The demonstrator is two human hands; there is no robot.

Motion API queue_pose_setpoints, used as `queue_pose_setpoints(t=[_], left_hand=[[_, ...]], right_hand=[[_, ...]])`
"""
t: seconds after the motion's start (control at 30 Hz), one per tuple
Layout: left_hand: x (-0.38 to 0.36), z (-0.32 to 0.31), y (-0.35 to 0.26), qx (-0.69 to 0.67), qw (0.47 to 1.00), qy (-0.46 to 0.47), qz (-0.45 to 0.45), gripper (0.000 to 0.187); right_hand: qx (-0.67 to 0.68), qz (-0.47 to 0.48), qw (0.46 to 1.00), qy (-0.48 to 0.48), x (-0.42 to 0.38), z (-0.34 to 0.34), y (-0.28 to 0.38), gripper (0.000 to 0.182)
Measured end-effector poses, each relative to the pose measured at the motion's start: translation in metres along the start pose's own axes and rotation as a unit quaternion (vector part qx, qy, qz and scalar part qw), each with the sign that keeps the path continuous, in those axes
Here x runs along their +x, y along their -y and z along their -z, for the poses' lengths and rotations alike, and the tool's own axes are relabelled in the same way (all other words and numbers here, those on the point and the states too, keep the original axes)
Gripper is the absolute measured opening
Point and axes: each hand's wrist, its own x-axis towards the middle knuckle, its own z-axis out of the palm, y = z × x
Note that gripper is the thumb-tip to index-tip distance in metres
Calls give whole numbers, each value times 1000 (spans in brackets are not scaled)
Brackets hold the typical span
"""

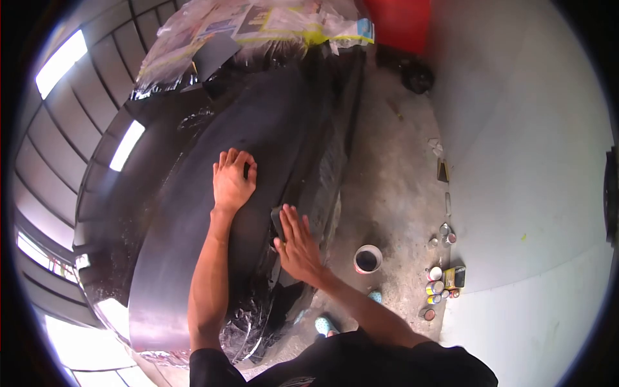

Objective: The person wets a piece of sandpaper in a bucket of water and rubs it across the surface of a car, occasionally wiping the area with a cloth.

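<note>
A long, dark grey car body panel [187, 213] with a dull surface stretches in front of me. My left hand [233, 184] rests on it with the fingers curled and the thumb bent in against the index finger; whatever they may hold is hidden. Lower and to the right, my right hand [299, 248] presses its outstretched fingers along a small dark sanding block [277, 222]. The block lies at the panel's right edge, where the side drops away, with the thumb against its near end.
Plastic and newspaper masking [271, 26] covers the car's far part. A white bucket of dark liquid [368, 259] stands on the concrete floor [380, 193] at right. Several small cans [434, 287] line the grey wall [529, 193]. Crumpled plastic film [248, 332] hangs near my body.
</note>
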Motion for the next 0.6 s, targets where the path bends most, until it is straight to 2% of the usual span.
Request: queue_pose_setpoints(t=[0.13,0.2,0.27,0.37,0.5,0.6], left_hand=[[-4,0,-1,-2,1000,3,14,12],[1,0,-2,-1,1000,-1,10,12],[2,-1,3,-5,1000,-1,8,11],[1,-1,3,-11,1000,13,15,7],[0,-1,2,-16,1000,8,15,7],[3,0,3,-12,1000,8,14,8]], right_hand=[[-15,-64,998,1,59,11,-31,68],[25,-72,995,-66,40,-1,-12,66],[43,-60,997,-36,4,-5,17,67],[-13,-15,1000,-16,6,3,5,70],[-58,-75,995,-30,50,7,-26,76],[-43,-82,995,-26,27,-3,-4,77]])
